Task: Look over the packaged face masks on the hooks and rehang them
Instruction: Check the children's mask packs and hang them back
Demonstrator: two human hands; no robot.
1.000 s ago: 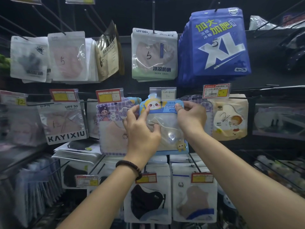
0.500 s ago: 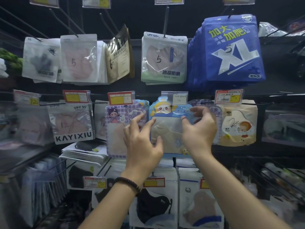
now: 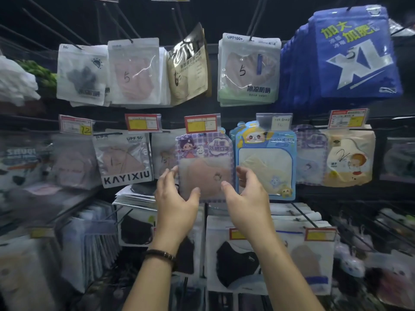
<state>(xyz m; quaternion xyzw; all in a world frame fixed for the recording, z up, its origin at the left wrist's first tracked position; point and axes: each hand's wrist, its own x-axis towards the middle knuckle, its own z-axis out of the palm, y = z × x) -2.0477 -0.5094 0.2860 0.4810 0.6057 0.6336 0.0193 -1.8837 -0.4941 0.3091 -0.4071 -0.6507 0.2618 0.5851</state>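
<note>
Purple mask pack hanging between left hand and right hand, both spread wide

Bare forearms, no sleeves; dark beaded bracelet on left wrist.

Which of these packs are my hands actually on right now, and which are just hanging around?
In hand:
purple cartoon mask pack, framed by left hand and right hand.

Just hanging:
blue cartoon pack
KAYIXIU pack
XL blue packs
red price tags
</note>
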